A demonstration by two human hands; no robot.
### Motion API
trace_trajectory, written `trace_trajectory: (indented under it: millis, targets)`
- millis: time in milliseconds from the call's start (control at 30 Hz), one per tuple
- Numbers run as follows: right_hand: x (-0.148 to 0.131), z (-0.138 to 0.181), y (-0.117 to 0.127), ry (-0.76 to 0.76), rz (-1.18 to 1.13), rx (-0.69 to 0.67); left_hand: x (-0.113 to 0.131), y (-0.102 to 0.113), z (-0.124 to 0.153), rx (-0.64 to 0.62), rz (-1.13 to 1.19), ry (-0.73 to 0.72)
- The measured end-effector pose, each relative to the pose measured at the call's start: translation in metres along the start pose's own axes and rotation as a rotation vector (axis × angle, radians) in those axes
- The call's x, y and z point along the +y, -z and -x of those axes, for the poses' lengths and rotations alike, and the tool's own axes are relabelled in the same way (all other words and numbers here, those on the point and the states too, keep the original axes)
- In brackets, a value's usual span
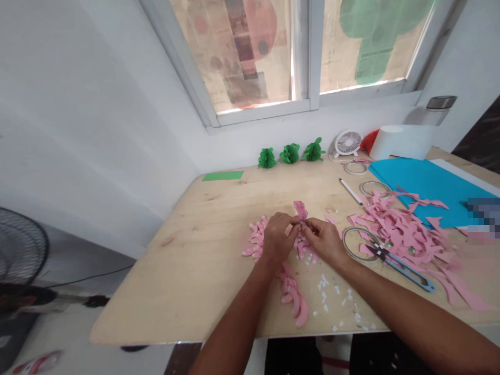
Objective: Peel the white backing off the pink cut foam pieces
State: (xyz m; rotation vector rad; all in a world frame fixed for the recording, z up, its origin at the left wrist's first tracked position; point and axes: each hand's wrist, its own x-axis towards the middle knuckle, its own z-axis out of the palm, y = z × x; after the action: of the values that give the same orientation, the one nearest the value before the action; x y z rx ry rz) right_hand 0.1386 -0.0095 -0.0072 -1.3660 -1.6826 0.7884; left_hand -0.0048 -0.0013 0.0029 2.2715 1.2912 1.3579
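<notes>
My left hand (276, 237) and my right hand (324, 239) meet over the middle of the wooden table (195, 250), fingers pinched together on a small pink paper flower piece (300, 210) that sticks up between them. Curved pink paper petals (255, 240) lie spread under and beside my hands. More petals (294, 299) trail toward the front edge. Small white paper bits (332, 297) are scattered near my right forearm.
A heap of pink scraps (406, 234), tape rings (357, 242), scissors (406, 268), a pen (350, 191) and blue paper (425, 182) lie right. Three green paper flowers (289, 153), a small fan (347, 142), a green sheet (222, 176) sit at the back. A floor fan (19, 250) stands left.
</notes>
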Motion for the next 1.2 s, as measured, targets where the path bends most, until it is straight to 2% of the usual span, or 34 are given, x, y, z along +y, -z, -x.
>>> trace_trajectory:
  millis: [300,700,867,1200]
  targets:
    - [0.003,-0.0006,-0.0006,-0.015,-0.054,0.006,-0.002,-0.0027,0.0017,0.0,0.14,0.144]
    - [0.0053,-0.0011,-0.0021,-0.029,-0.03,0.005,-0.0024,-0.0029,0.0023,-0.01,0.128,0.18]
    - [0.0053,-0.0011,-0.0022,-0.025,-0.038,0.008,-0.001,-0.0032,0.002,-0.007,0.062,0.127]
    - [0.0101,-0.0023,-0.0038,-0.021,-0.09,0.016,-0.0023,-0.0077,0.0026,0.005,-0.151,-0.08]
